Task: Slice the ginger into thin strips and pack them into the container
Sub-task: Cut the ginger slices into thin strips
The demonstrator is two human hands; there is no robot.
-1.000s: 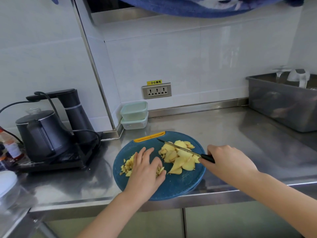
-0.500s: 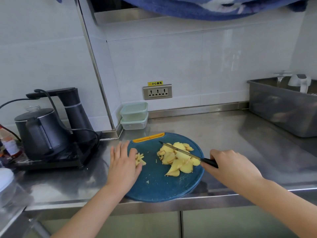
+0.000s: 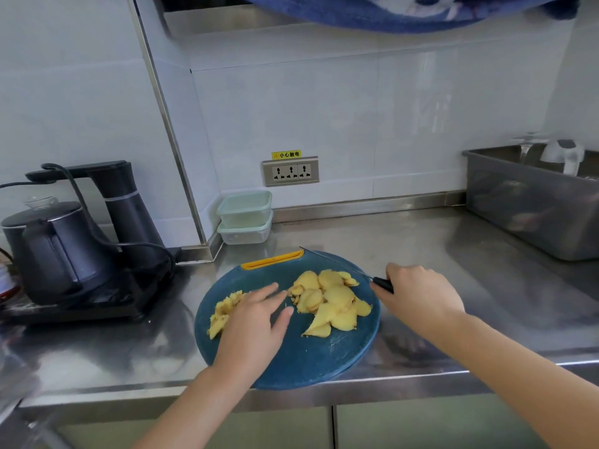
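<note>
A round blue cutting board [image 3: 301,361] with an orange handle slot lies at the counter's front edge. Yellow ginger slices [image 3: 330,303] are heaped on its right half. A small pile of cut ginger strips [image 3: 223,314] lies at its left edge. My left hand [image 3: 256,325] rests flat on the board between the two piles, fingers spread toward the slices, holding nothing. My right hand [image 3: 418,296] grips the black handle of a knife [image 3: 337,262], whose thin blade reaches over the board's far right rim. Two stacked clear containers [image 3: 245,217] with pale green lids stand against the wall behind the board.
A black electric kettle [image 3: 55,251] on its base with a cord stands at the left. A grey plastic bin [image 3: 531,202] holding glassware sits at the right rear. A wall socket [image 3: 290,171] is above the containers. Blue cloth hangs overhead.
My left hand swept the cut strips to the board's left edge, then came back toward the slices. The knife blade lifted off the slices toward the board's far rim.
</note>
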